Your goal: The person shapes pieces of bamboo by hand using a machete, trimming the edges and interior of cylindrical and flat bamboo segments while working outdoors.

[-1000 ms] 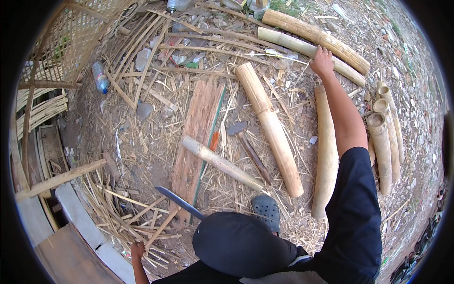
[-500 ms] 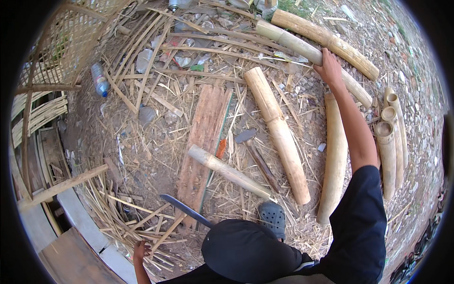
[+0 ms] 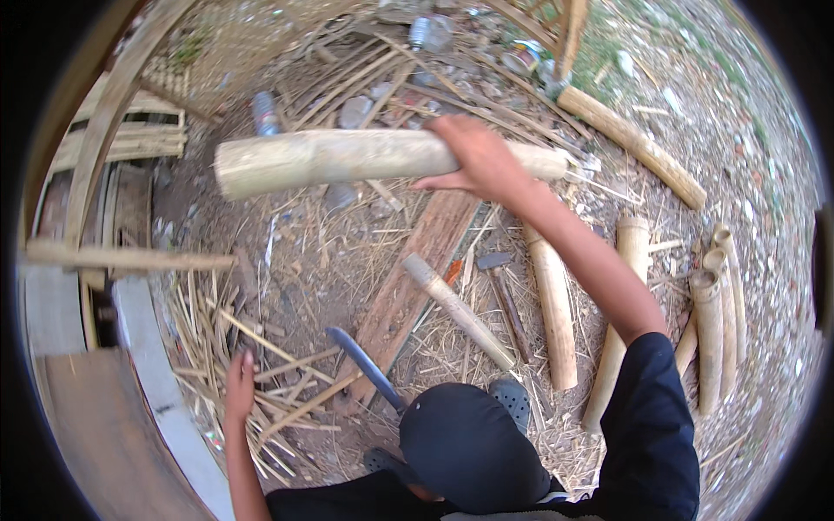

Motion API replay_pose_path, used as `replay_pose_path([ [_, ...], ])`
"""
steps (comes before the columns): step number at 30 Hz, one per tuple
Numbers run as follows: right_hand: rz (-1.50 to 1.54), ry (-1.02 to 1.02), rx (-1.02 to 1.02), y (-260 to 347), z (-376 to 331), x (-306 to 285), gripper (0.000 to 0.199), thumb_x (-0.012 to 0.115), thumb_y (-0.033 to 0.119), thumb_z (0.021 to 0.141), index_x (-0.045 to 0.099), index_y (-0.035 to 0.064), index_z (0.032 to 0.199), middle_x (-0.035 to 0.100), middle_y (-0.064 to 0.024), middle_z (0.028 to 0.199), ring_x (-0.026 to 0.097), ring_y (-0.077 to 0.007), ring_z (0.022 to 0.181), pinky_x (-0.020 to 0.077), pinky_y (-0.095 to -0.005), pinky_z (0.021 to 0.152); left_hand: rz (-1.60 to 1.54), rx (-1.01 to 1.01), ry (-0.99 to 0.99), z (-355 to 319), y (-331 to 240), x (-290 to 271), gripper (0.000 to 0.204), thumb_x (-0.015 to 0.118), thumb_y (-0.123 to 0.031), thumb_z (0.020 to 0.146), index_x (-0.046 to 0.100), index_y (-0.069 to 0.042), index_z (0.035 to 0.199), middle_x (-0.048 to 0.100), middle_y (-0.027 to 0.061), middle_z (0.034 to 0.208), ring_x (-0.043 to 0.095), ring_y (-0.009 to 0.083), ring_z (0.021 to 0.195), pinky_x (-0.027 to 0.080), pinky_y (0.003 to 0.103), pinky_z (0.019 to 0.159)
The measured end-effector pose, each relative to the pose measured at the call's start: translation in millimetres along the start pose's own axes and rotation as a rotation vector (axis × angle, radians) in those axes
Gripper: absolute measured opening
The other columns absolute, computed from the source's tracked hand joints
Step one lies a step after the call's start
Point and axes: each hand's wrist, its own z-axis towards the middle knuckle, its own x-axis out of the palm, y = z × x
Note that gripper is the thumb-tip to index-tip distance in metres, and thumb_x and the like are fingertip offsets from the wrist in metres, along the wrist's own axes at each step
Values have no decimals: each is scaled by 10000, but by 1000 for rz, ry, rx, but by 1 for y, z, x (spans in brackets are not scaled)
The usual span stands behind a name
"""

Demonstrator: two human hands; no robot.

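Note:
My right hand [image 3: 476, 156] is wrapped over a thick, pale bamboo pole section [image 3: 347, 158], gripping it right of its middle. The pole hangs level above the littered ground. To the lower left, my left hand [image 3: 240, 382] hovers by a heap of split bamboo strips [image 3: 217, 326], its fingers apart and nothing seen in them. A machete [image 3: 363, 365] has its blade showing, while its handle is hidden behind my dark clothing. A shorter bamboo piece [image 3: 460, 313] rests with one end on a wooden plank [image 3: 408, 278]. Beside it lies a hammer [image 3: 504, 300].
Two bamboo sections [image 3: 551, 304] [image 3: 621, 330] lie right of the hammer. Several narrower bamboo tubes [image 3: 709, 339] lie together further right. Another bamboo log [image 3: 634, 146] is at the far right. A wooden beam [image 3: 130, 257] juts in from the left. A plastic bottle [image 3: 264, 115] lies beyond the raised pole.
My right hand has lifted the bamboo pole section off the ground at the far right and brought it left and nearer. My left hand has moved slightly up and left.

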Motion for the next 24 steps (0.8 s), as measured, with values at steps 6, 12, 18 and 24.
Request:
replay_pose_path([
  [6, 293, 36, -171, 148, 54, 63, 649, 737, 512, 761, 501, 25, 1120, 590, -212, 1021, 582, -410, 981, 475, -474, 839, -516, 472, -152, 13, -136, -42, 787, 321, -614, 991, 351, 28, 1444, 430, 210, 1437, 451, 309, 1320, 385, 447, 1070],
  [12, 428, 83, -203, 252, 70, 93, 665, 781, 418, 755, 467, 0, 1166, 565, -217, 1078, 559, -414, 1021, 461, -474, 859, -1007, 253, -508, -13, -160, -84, 572, 614, -396, 957, 477, 49, 1290, 581, 135, 1209, 589, 187, 1063, 492, 339, 895],
  [18, 500, 348, -217, 309, 64, 103, 729, 776, 402, 780, 420, -14, 1260, 578, -240, 1132, 566, -434, 1052, 473, -479, 884, -764, 477, -495, -54, -131, -101, 537, 778, -191, 818, 527, 53, 1226, 641, 183, 1111, 652, 224, 1029, 584, 355, 799],
  [24, 551, 572, -261, 330, 63, 108, 654, 769, 354, 794, 474, 42, 1288, 616, -226, 1188, 588, -419, 1099, 494, -473, 909, -615, 594, -379, -76, -102, -104, 632, 787, -204, 790, 483, 21, 1296, 610, 167, 1187, 620, 263, 1109, 563, 394, 892],
])
